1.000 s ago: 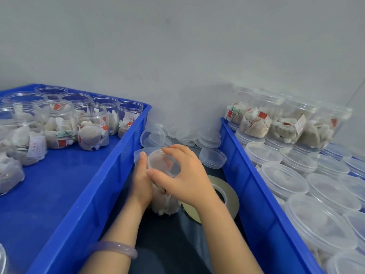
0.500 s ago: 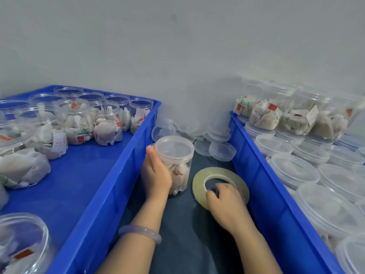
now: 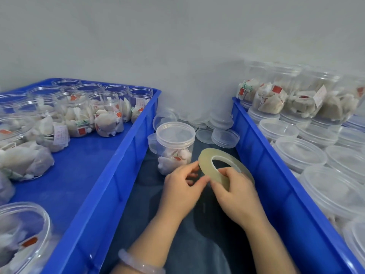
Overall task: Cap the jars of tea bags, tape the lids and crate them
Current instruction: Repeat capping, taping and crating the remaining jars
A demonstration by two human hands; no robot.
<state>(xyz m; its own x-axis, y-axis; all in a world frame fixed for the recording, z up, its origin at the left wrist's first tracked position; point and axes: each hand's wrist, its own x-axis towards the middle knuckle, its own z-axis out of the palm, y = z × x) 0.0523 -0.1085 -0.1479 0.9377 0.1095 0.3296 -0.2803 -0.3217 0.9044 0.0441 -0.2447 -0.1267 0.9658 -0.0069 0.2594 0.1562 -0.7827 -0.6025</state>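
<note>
Head view: the only view, looking down at both hands between two blue crates.
Right hand: its fingers curl round the tape roll and hold it up, tilted.
Left hand: it is close up against the right hand, and its thumb and finger pinch at the near rim of the roll. I think it is hunting for the loose end of the tape.
Jar: it stands upright just past the left hand's fingertips. Nobody touches it.
Lid: it sits on the jar, so this jar looks capped.
Done: many capped jars fill the right crate, out past the right hand.
Still to do: I see no tape on this jar's lid yet, and it is not in a crate. The open jars in the left crate, out past the left hand, still need lids. Loose lids wait beyond the jar.
Change: half a second ago the left hand held the jar, and the roll lay flat under the right hand. Now the jar is let go and the roll is lifted, with both hands on it.
</note>
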